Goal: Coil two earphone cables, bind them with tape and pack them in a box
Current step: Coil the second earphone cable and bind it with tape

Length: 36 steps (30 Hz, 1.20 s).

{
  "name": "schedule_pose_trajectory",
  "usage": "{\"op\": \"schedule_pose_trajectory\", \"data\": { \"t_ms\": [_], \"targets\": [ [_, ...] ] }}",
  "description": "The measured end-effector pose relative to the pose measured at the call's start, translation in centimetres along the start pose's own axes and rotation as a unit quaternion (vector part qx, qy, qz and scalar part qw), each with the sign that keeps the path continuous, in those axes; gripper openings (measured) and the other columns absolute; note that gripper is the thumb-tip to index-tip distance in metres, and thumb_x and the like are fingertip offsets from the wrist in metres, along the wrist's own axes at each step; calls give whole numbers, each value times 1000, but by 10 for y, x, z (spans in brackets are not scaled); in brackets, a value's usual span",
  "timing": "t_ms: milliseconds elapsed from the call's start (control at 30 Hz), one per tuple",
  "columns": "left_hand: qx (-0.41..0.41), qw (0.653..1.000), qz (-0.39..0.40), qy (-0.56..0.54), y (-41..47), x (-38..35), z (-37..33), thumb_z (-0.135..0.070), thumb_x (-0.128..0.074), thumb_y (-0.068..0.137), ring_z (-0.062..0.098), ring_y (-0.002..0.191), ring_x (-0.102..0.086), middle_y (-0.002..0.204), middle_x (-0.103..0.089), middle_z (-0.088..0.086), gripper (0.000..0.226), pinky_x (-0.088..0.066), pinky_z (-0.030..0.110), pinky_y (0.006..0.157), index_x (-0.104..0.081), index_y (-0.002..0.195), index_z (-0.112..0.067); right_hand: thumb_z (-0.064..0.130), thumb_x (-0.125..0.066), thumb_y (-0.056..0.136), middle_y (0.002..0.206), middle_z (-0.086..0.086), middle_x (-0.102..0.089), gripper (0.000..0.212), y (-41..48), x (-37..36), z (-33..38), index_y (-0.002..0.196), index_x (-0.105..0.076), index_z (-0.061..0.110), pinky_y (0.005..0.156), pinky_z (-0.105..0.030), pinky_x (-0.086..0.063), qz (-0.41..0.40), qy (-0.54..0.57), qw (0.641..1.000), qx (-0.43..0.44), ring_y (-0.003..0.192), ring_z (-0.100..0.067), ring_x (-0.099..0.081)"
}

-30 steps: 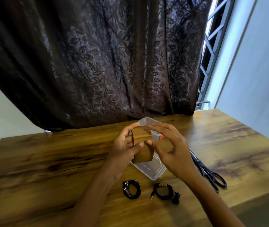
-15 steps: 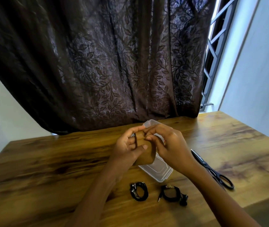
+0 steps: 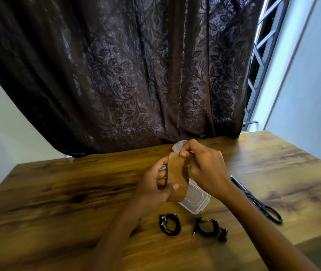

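The left hand (image 3: 156, 187) grips a brown roll of packing tape (image 3: 177, 178) held on edge above the wooden table (image 3: 67, 202), its thumb pressed on the roll's outer face and its fingers curled behind; the right hand (image 3: 204, 169) pinches at the top of the roll with thumb and fingertips closed together, apparently picking at the free end, though whether any tape has lifted cannot be told from here. Two black coiled earphone cables lie on the near part of the table, the left coil (image 3: 170, 224) and the right coil (image 3: 209, 228) close beside each other and apart from both hands; neither looks bound yet, and the right one has its plug sticking out to the left. A clear plastic box (image 3: 194, 200) sits just beyond them, partly hidden under the hands, and black-handled scissors (image 3: 257, 202) lie to the right, untouched. The main risks, as I judge them: the tape end may tear into a sliver or fold back on itself and stick, spoiling the strip; a long pull with no hand free for the scissors could leave the strip flapping onto the fingers or table; and the loose coils, with nothing holding them, may spring open before the tape reaches them.
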<state>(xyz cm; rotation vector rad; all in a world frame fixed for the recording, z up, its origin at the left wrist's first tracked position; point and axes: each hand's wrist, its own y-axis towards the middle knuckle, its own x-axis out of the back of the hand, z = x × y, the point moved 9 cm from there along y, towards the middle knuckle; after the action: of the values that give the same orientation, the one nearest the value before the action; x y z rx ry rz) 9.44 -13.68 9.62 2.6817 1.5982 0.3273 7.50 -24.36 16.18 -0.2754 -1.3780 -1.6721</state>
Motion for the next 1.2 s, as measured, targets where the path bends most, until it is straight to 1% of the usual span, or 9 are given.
{"op": "schedule_pose_trajectory", "data": {
  "t_ms": [100,267,400,533,600,867,967,1100,1200],
  "targets": [
    [10,1000,-7,-5,-3,-1,6,2,-60,84,1,94,-63,105,-65,-10,61,-54,21,81,-38,124,-38,11,-49,85,77,2,-64,7,0,-2,2,85,-56,13,51,-23,-38,26,1,1000,3,60,-13,-55],
    [34,998,-17,-40,-4,4,7,-10,-63,83,6,94,-60,108,-62,-7,38,-50,21,68,-51,106,-38,13,-54,87,85,4,-66,7,2,-10,6,88,-56,20,60,-40,-49,90,4,996,20,66,-19,-58],
    [57,995,-70,-45,0,15,8,-36,-61,81,16,104,-53,121,-52,-1,17,-40,24,62,-59,98,-34,15,-52,87,88,2,-66,6,3,-12,13,86,-55,20,63,-40,-48,116,12,993,26,69,-20,-57],
    [48,994,-37,-87,1,10,-1,-34,-49,92,-4,64,-61,75,-67,-12,18,-44,8,47,-64,93,-25,19,-55,88,81,4,-64,5,2,-9,14,83,-57,19,60,-39,-48,115,34,993,18,66,-18,-57],
    [24,997,-34,-72,0,9,-7,-36,-48,92,-5,61,-60,69,-65,-13,21,-45,9,50,-64,94,-23,20,-57,88,76,7,-63,7,1,-5,13,81,-57,21,57,-33,-45,115,41,993,9,61,-13,-54],
    [-34,996,-50,-62,4,2,-20,-26,-50,93,18,70,-53,77,-62,3,15,-43,26,58,-61,83,-24,22,-63,85,69,5,-66,8,-2,11,-2,78,-63,27,57,-29,-46,111,75,990,-45,57,-4,-54],
    [-40,994,-88,-59,8,0,-20,-22,-51,92,12,65,-55,67,-64,-5,14,-44,24,57,-60,82,-20,26,-65,84,79,7,-67,4,-3,11,-14,81,-67,27,65,-29,-52,121,127,982,-69,70,-4,-60],
    [-43,993,-99,-44,13,-10,-22,-22,-51,92,1,59,-58,65,-67,-9,13,-45,20,56,-59,82,-21,25,-65,84,89,4,-68,14,-7,7,-31,97,-68,21,68,-16,-51,144,163,972,-90,77,-6,-63],
    [-35,993,-108,-35,16,-16,-22,-25,-49,94,0,57,-58,66,-65,-6,14,-46,19,55,-57,85,-19,26,-61,88,88,-2,-67,15,-9,9,-42,97,-68,16,70,-25,-55,144,229,956,-114,78,-10,-64]
  ]
}}
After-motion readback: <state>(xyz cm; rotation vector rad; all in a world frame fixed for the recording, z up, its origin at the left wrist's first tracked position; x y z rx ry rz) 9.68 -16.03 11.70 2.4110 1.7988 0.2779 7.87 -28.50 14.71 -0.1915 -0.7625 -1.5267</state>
